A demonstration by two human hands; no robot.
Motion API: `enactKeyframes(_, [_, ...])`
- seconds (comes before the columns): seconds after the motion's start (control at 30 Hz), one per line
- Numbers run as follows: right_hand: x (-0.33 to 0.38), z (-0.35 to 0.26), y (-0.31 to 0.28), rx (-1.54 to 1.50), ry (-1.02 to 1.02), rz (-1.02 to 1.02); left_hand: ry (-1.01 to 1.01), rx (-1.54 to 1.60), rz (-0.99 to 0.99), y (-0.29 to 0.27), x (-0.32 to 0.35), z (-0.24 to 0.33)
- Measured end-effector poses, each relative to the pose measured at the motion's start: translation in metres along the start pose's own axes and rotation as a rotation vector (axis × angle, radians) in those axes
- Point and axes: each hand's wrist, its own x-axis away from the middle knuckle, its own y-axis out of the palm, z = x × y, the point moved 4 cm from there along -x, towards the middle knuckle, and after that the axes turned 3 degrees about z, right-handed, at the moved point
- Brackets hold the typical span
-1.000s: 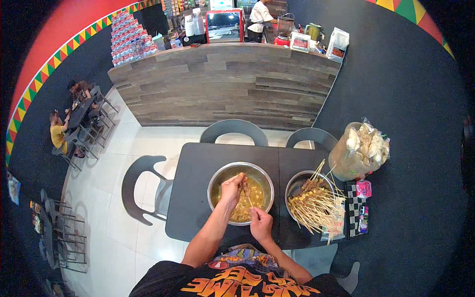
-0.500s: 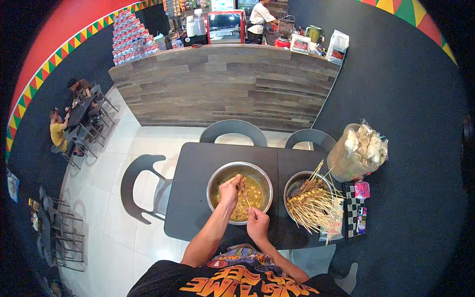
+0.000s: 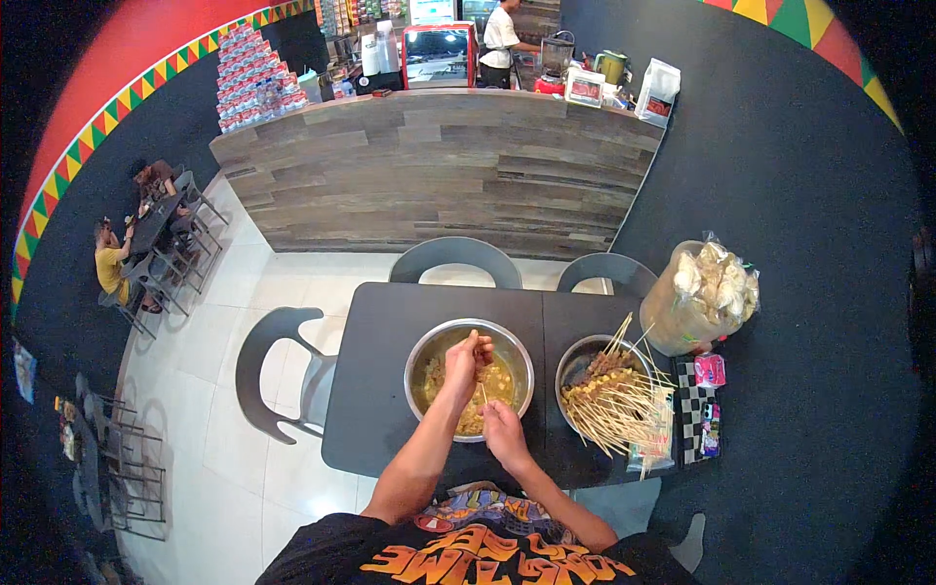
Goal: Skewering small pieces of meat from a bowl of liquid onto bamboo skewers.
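Barely shifted since a second ago, left hand [image 3: 461, 358] pinches meat above the steel bowl [image 3: 429, 346]; right hand [image 3: 503, 430] grips a thin skewer [image 3: 483, 392] at the near rim; stick runs away from the body, tip toward the left fingers; finished skewers [image 3: 614, 405] fill the bowl further right.

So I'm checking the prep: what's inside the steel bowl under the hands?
Yellow marinated meat pieces fill the steel bowl. The left hand and right hand cover its middle; a thin skewer shows between them.
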Motion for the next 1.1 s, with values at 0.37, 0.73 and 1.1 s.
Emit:
enactKeyframes(0.37, [-0.013, -0.022, 0.01, -0.395, 0.289, 0.117, -0.15, 0.348, 0.023, 0.016, -0.008, -0.013])
enactKeyframes(0.73, [-0.005, -0.026, 0.008, -0.301, 0.224, 0.167, -0.068, 0.311, 0.01, 0.013, -0.006, -0.027])
enactKeyframes(1.1, [-0.007, -0.001, 0.004, -0.102, 0.074, 0.237, -0.12, 0.317, 0.036, 0.018, 0.003, -0.029])
